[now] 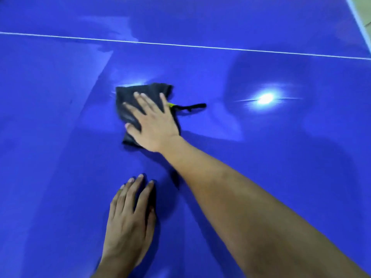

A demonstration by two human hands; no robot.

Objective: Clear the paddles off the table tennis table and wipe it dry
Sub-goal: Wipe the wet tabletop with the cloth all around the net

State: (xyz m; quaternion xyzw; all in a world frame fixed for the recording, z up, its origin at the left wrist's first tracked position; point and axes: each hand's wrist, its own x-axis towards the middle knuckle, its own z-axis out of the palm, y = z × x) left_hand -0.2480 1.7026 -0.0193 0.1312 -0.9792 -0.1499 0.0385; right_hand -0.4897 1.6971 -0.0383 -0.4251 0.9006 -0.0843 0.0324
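While the right hand [152, 121] presses a crumpled dark grey wiping cloth [125, 97] onto the glossy blue table tennis table [50, 157], the left hand [128, 221] leans flat on the surface nearer the person.

Both hands lie released, fingers straight and spread; neither clasps anything, and the cloth sits mid-table, short of the thin white line [200, 45], pinned only by palm pressure. No paddles show in view, so wiping looks like the step in hand. With nothing gripping it, the bunched cloth could slide out from under the palm on a fast stroke. Its trailing black loop [192, 106] may drag and smear. Paler streaks near the line may be damp film that gets missed, and the bracing left palm could skid or leave fresh marks.
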